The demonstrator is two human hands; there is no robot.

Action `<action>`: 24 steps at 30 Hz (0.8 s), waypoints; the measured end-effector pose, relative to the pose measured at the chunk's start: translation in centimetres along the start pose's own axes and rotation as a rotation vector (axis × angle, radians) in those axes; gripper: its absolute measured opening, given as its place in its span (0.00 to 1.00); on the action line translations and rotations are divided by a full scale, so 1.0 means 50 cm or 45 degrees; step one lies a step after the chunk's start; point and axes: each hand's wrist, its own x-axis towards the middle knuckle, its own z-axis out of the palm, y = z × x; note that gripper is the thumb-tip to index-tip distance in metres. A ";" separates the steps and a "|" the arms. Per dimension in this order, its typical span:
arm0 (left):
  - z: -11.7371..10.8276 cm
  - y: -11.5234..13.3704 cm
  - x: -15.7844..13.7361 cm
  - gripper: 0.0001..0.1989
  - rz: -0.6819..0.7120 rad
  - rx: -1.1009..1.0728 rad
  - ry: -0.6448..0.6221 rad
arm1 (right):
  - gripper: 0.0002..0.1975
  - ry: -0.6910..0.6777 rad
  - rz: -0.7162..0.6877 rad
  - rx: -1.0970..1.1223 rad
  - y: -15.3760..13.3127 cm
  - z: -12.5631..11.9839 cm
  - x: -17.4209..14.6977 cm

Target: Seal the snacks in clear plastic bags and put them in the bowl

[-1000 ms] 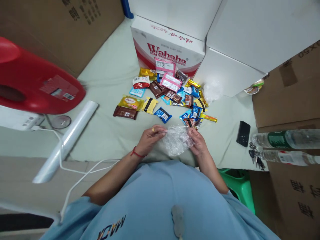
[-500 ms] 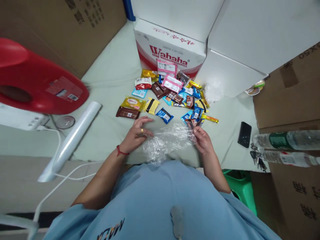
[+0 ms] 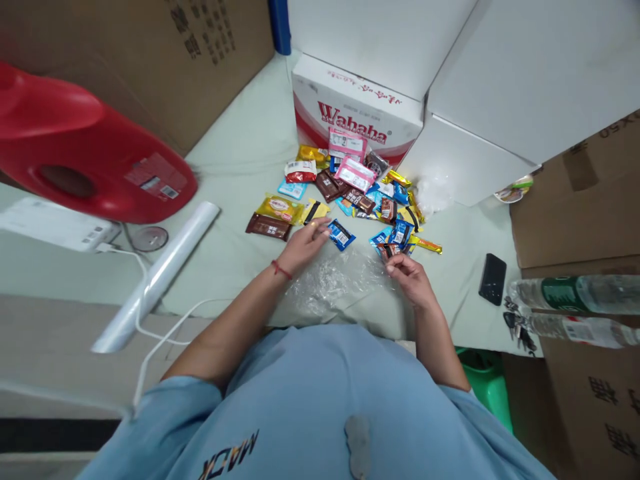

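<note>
My left hand (image 3: 306, 245) reaches forward with fingers stretched out. Its fingertips are at the left edge of a small blue snack packet (image 3: 342, 235) lying flat on the cloth; whether they grip it I cannot tell. A crumpled clear plastic bag (image 3: 333, 280) spreads in front of my body. The bag's right edge is pinched between the thumb and fingers of my right hand (image 3: 411, 277). Beyond both hands lies a loose pile of wrapped snacks, among them a brown packet (image 3: 269, 227), a yellow packet (image 3: 281, 208) and a pink-and-white packet (image 3: 356, 175).
A Wahaha box (image 3: 357, 113) stands behind the snacks. To the left are a red jug (image 3: 115, 160), a clear plastic roll (image 3: 163, 273) and a white cable. A black phone (image 3: 493, 279), keys (image 3: 520, 330) and two bottles (image 3: 575, 293) lie at the right.
My left hand has moved forward and right, from beside the plastic bag to the blue packet. The bag lies flatter, its right edge still in my right hand. The view has shifted slightly.
</note>
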 end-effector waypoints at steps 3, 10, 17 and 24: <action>0.016 0.006 0.061 0.30 -0.069 -0.096 -0.459 | 0.18 -0.077 -0.036 -0.111 -0.015 -0.027 0.008; 0.045 -0.008 0.038 0.21 -0.202 -0.099 -0.731 | 0.18 -0.088 -0.164 -0.367 -0.021 -0.073 0.058; 0.043 0.005 -0.056 0.18 -0.252 -0.059 -0.167 | 0.21 0.374 -0.219 -0.527 -0.028 -0.002 0.022; 0.078 0.055 -0.109 0.20 -0.246 -0.136 -0.118 | 0.27 -0.035 0.046 -0.174 0.009 0.163 0.053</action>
